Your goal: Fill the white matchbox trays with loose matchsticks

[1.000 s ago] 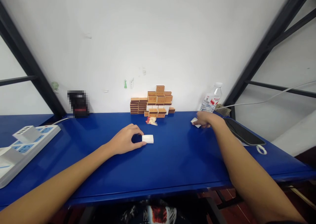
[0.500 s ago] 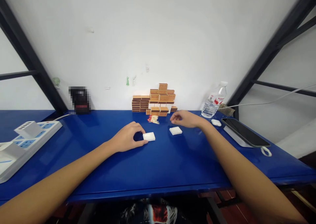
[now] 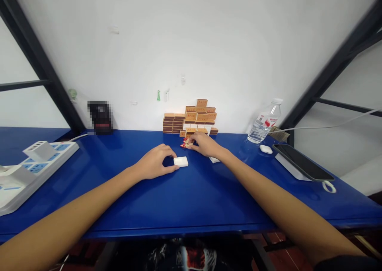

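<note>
My left hand grips the left end of a small white matchbox tray between thumb and fingers, on the blue table. My right hand is at a small pile of red-tipped matches, thumb and forefinger pinching at its right side. How many matches are between them is hidden. Under the right wrist a second white tray is partly covered. Right behind the pile stands a stack of orange-brown matchboxes against the wall.
On the left lies a white power strip with plugs. A black object, partly pixelated, stands at the wall. To the right are a water bottle, a white earphone case and a dark phone, with a cable crossing behind.
My right hand has moved left from above the second tray to the match pile, and its forearm now partly covers that tray. My left hand keeps its hold. The view has shifted slightly.
</note>
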Tool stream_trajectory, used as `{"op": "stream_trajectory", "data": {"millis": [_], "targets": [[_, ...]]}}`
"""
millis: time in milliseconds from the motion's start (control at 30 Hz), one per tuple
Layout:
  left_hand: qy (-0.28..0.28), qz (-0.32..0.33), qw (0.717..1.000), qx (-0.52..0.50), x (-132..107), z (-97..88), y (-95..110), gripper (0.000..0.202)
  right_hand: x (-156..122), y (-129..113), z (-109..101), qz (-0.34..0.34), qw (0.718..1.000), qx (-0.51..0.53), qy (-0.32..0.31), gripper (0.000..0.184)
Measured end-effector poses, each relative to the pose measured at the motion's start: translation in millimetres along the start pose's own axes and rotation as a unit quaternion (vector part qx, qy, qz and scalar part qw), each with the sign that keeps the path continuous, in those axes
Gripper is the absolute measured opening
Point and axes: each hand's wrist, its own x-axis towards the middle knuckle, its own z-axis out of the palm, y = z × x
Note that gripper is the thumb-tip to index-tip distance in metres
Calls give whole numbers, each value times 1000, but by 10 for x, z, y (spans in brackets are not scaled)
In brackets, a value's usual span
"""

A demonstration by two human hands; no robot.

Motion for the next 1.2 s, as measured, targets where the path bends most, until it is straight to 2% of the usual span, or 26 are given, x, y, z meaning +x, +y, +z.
{"op": "stream_trajectory", "data": {"millis": [300,500,667,933,1200], "targets": [[-4,-4,1000,8,0,-22,12,26,-79,-34,-28,-42,998,-32,-20,15],[0,3,1000,11,6,-9,-8,26,-135,-157,-57,-60,986,-152,-37,21],[0,3,1000,15,11,-9,-13,26,-142,-234,28,-93,971,-220,-29,28],[5,8,1000,17,9,-11,-14,26,-187,-327,60,-74,950,-300,-47,29],[4,4,1000,20,3,-15,-11,25,-255,-459,20,-25,944,-322,-72,35]]}}
